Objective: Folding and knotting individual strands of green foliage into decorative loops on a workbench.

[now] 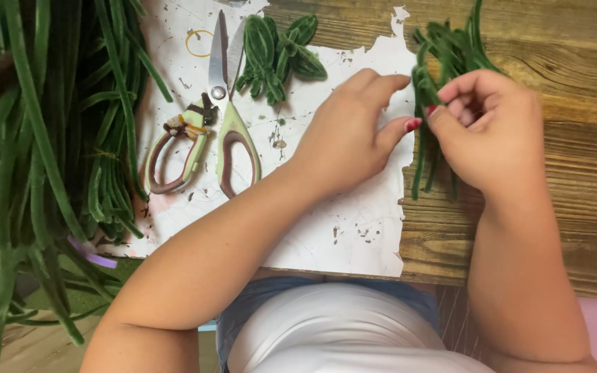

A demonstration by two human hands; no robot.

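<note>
Wooden table (pixel 561 179) (torn white sheet (pixel 354 235))

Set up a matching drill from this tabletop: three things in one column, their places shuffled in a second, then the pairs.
Things:
1. pale green and brown-handled scissors
2. small bundle of green fuzzy stems
3. yellow rubber band

Places:
A. gripped in the right hand
B. lying on the worn white sheet, blades away from the person
C. just left of the scissor blades

Pairs: 1-B, 2-A, 3-C

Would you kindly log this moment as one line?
left hand: touching green stems | right hand: gripping green stems | scissors: lying on white sheet
</note>
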